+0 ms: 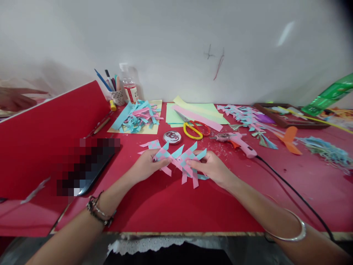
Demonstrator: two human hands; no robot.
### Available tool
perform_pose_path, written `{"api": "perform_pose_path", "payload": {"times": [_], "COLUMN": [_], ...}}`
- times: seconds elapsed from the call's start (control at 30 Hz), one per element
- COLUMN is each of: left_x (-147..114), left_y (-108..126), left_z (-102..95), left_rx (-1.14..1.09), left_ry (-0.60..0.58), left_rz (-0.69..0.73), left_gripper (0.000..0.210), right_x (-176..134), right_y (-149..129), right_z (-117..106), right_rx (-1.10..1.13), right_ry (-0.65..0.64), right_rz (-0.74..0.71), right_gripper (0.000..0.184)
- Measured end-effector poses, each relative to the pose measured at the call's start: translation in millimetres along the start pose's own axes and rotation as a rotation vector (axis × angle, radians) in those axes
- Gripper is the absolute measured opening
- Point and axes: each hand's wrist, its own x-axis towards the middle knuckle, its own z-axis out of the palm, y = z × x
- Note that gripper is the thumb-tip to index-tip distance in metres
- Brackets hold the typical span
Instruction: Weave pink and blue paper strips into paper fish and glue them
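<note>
Two woven paper fish of blue and pink strips lie on the red table (pixel 171 206) between my hands. My left hand (pixel 147 165) pinches the left woven fish (pixel 162 154) at its edge. My right hand (pixel 211 167) holds the right woven fish (pixel 189 159), whose loose strip ends hang toward me. The two pieces touch in the middle. A third woven fish (pixel 151 144) lies just behind my left hand.
Yellow-and-red scissors (pixel 194 129) and a small round tin (pixel 172 137) lie behind the fish. A pink glue gun (pixel 238 141) with a black cord sits at right. Cut strips (pixel 138 117), coloured sheets (pixel 193 112), a pen cup (pixel 117 96), a bottle (pixel 130 86) and finished fish (pixel 248 119) line the back. A phone (pixel 91 173) lies left.
</note>
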Motion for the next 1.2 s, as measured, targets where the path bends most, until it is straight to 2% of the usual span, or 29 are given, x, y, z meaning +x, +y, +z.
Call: {"api": "perform_pose_path", "payload": {"times": [0.33, 0.57, 0.8, 1.0, 1.2], "left_x": [0.5, 0.2, -0.9, -1.3, -1.9], "left_y": [-1.9, -0.1, 2.7, 2.3, 5.7], "left_z": [0.7, 1.7, 2.8, 3.3, 3.9], "left_rx": [0.062, 0.05, 0.064, 0.07, 0.036], "left_ry": [0.001, 0.0, 0.019, 0.012, 0.016], "left_rz": [0.057, 0.051, 0.036, 0.023, 0.021], "left_gripper": [0.031, 0.031, 0.031, 0.031, 0.029], "right_x": [1.5, 1.1, 2.3, 2.6, 1.9], "right_y": [2.9, 3.8, 6.6, 6.6, 5.0], "right_z": [-1.1, 2.5, 4.2, 3.8, 4.5], "right_rx": [-0.103, 0.007, 0.101, 0.004, -0.002], "right_ry": [0.046, 0.107, 0.101, 0.122, 0.117], "right_rz": [-0.018, -0.025, 0.086, -0.031, -0.035], "right_gripper": [0.024, 0.033, 0.031, 0.024, 0.022]}}
